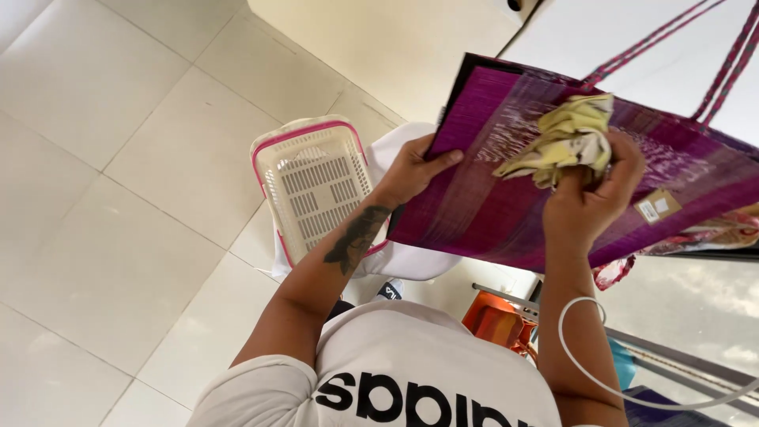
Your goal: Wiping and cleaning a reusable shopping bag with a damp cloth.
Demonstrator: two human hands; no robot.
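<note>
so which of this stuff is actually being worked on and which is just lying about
In hand:
- purple woven bag, steadied at its edge by the left hand
- crumpled yellow cloth, pressed against the bag by the right hand

Lying about:
- cream basket with pink rim on the tiled floor
- white cloth under the basket
- orange thing below the bag

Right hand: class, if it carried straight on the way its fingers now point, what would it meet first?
The right hand, gripping a yellow cloth, points at the purple woven bag. It would probably meet that panel first, though depth is hard to judge.
</note>
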